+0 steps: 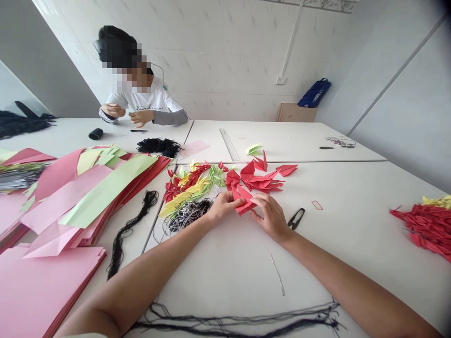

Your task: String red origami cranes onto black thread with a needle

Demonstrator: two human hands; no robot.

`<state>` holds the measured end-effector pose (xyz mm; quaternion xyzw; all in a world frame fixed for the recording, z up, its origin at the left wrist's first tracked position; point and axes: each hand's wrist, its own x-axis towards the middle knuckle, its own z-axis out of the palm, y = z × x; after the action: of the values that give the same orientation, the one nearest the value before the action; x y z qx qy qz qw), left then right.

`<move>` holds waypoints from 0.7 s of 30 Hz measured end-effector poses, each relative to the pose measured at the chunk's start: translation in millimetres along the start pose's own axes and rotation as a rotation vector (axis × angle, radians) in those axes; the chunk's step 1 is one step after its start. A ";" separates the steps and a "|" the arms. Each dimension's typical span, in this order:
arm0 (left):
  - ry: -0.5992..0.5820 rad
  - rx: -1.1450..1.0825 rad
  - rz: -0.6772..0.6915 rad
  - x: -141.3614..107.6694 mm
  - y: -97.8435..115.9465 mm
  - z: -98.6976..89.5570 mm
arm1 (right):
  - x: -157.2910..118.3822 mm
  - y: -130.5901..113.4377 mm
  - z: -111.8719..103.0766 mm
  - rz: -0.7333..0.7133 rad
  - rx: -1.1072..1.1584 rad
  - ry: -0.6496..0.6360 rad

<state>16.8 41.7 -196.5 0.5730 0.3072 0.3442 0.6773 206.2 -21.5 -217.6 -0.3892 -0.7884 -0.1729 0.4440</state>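
Note:
Between my two hands is a red folded-paper crane [240, 195], raised a little above the table. My left hand [225, 206] pinches its left side with the thumb in front. On its right edge, the fingers of my right hand [269, 213] close in a pinch. Just beyond lie several more red paper cranes [262, 179]. Left of them is a pile of small red, yellow and green folded pieces [193, 185]. Black and white threads [190, 216] lie tangled beside my left wrist. Small black thread snips [296, 218] rest right of my right hand.
A metal needle-like tool [277, 276] and long black threads [229, 324] lie near me. Coloured paper sheets [88, 188] cover the left side. Red folded pieces [428, 230] are heaped at far right. A ruler [229, 144] lies farther back. Across the table sits a co-worker [148, 101].

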 end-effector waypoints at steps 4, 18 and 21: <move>-0.007 -0.001 0.009 -0.3 -0.3 1.2 | 2.5 -2.2 -0.6 -0.034 -0.086 -0.007; 0.015 0.131 -0.001 1.3 -10.1 -1.1 | 25.2 31.5 -42.3 0.045 0.034 -0.004; 0.045 0.278 0.049 1.5 -12.5 -0.9 | 24.0 60.6 -81.5 0.066 -0.007 -0.340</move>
<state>18.3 42.0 -209.0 0.6607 0.3530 0.3277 0.5758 291.5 -22.2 -157.5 -0.4399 -0.8384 -0.0926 0.3082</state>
